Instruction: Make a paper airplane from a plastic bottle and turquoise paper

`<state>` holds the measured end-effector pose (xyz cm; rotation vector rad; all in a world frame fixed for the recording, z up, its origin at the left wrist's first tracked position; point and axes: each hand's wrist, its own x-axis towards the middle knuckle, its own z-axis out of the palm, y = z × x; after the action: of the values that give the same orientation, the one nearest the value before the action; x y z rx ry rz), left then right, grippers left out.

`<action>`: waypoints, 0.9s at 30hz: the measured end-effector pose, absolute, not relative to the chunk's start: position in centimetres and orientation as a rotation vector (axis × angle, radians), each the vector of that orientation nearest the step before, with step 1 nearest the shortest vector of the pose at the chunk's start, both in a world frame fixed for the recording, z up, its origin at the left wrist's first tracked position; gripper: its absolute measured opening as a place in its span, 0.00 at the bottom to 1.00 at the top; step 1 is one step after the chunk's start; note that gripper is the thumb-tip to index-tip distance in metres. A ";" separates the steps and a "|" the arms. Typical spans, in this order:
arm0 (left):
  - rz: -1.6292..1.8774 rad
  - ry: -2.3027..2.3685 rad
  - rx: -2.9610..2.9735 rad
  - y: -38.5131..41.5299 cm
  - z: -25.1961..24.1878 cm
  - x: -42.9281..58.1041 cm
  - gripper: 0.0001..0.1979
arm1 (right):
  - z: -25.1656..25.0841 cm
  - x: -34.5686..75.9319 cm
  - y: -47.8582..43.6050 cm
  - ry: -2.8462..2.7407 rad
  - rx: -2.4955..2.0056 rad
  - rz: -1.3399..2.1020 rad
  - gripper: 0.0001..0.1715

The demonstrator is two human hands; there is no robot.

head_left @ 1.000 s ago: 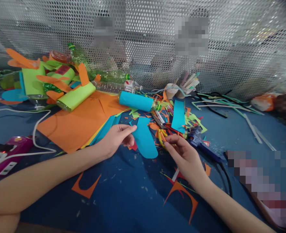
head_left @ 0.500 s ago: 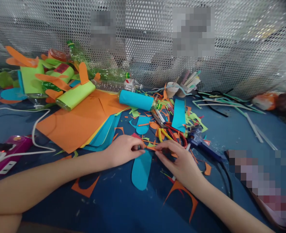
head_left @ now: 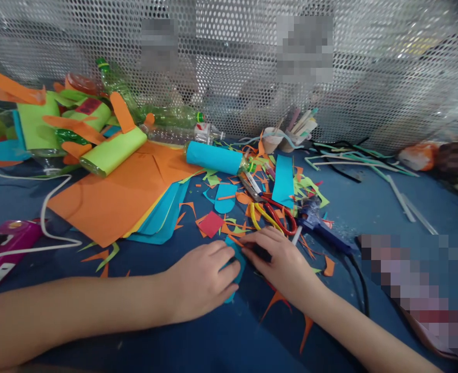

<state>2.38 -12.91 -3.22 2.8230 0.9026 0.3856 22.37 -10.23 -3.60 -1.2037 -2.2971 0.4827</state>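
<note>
My left hand (head_left: pixel 203 277) lies knuckles up on the blue table, fingers curled over a teal paper cutout (head_left: pixel 237 262), most of which it hides. My right hand (head_left: pixel 280 259) is right beside it, fingertips bent down on the cutout's upper edge, next to a thin orange sliver (head_left: pixel 234 240). The two hands almost touch over the cutout. Just beyond them lie a red square scrap (head_left: pixel 211 224) and scissors with yellow and red handles (head_left: pixel 269 215).
Orange and teal sheets (head_left: pixel 112 199) lie at left, with green-wrapped bottles (head_left: pixel 112 153) and a teal-wrapped bottle (head_left: pixel 213 158) behind. A blue glue gun (head_left: pixel 322 228) and its black cord sit right. A pink power strip (head_left: pixel 3 248) is far left; a mesh screen (head_left: pixel 368 77) is behind.
Both hands pulled toward me with the teal cutout and lowered it to the table. The left hand now covers it; earlier it was held up by its end.
</note>
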 end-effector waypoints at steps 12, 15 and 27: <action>0.572 0.766 2.922 -12.5 -4.1 2.1 0.14 | -3.1 22.0 -11.5 -2.327 -1.369 0.448 0.09; 0.597 0.820 2.928 -12.6 -4.6 2.2 0.16 | -2.9 21.9 -11.5 -2.331 -1.385 0.471 0.09; 0.418 0.851 2.964 -12.4 -4.3 2.1 0.24 | -0.4 31.3 -9.7 -2.555 -1.732 -0.594 0.17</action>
<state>2.10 -12.45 -4.35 2.9640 0.8509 0.4184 31.35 -9.70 -0.37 -1.7325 -2.5550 -0.5938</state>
